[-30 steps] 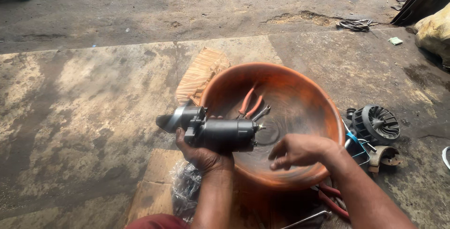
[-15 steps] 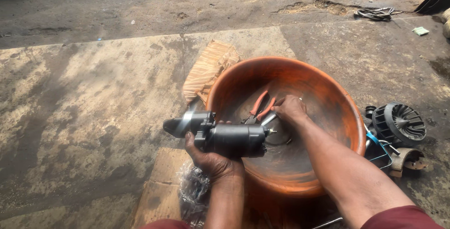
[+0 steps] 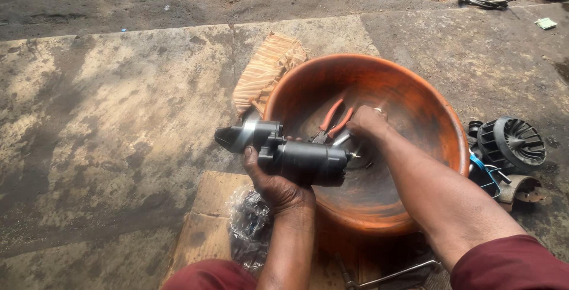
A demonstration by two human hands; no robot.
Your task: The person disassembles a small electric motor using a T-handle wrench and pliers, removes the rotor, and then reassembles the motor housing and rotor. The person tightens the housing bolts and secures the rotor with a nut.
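My left hand (image 3: 277, 184) grips a black starter motor (image 3: 293, 155) from below, holding it level over the near left rim of a large orange basin (image 3: 435, 118). My right hand (image 3: 366, 122) is down inside the basin, fingers curled close to red-handled pliers (image 3: 332, 119) and a small metal part; whether it grips anything is hidden. The motor's grey nose points left.
A striped cloth (image 3: 267, 73) lies against the basin's far left side. Black fan-like motor parts (image 3: 512, 145) and a blue wire (image 3: 487, 171) sit to the right. Cardboard (image 3: 207, 213) and a crumpled plastic bag (image 3: 249, 225) lie by my knees. A metal tool (image 3: 385, 277) lies underneath.
My right hand has gone from the basin's near rim down into the basin, beside the pliers. The left hand keeps holding the starter motor.
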